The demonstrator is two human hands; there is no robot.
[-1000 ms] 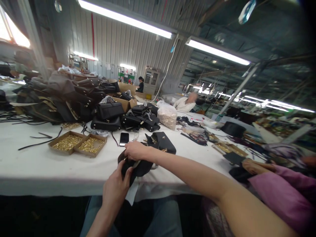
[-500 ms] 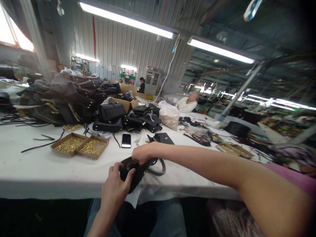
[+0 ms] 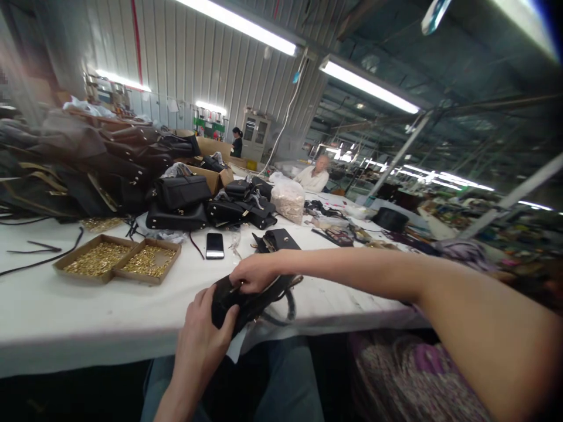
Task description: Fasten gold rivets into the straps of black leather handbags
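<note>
A black bag (image 3: 264,299) lies tilted at the table's front edge, its opening toward me and a looped handle hanging at its right side. My left hand (image 3: 206,319) grips the bag's left end, thumb on the near side and fingers on the far side. My right hand (image 3: 255,273) reaches over from the right, its fingers bent down into the bag's opening. The fingertips are hidden there, so what they hold cannot be made out. Just behind the bag lies a black flap piece (image 3: 279,239) with a metal stud.
Two cardboard trays (image 3: 112,275) of small gold-coloured metal parts are on the left, a phone (image 3: 215,246) near the middle. Behind stand black bags (image 3: 182,193) and a clear sack (image 3: 288,201). A person (image 3: 313,174) sits across the table; another (image 3: 237,143) stands farther back.
The view has turned right, so the table things sit farther left. My right hand is still at the bag's opening, and my left hand keeps its grip. More of the bag's right end shows.
</note>
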